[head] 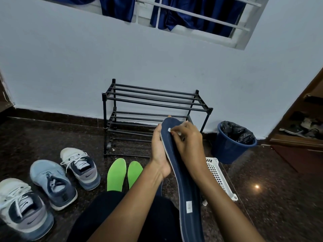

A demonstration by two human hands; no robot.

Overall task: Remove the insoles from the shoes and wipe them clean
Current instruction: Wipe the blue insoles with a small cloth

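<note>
Gripping a navy insole [185,180] from behind with the left hand [160,149], fingers [169,117] curled round its far edge. Pinching a white wad [169,130] in the right hand [188,144], fingers [176,133] pressed together, against the insole's toe end. Lying on the floor [262,198] below-left of the fingers: two green insoles [116,175], with three shoes [52,184] beyond.

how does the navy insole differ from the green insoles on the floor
The navy insole is dark and held up by the left hand, while the right hand presses a white wad on it. The green insoles are bright, lying flat on the floor, untouched. All are out of the shoes.
</note>
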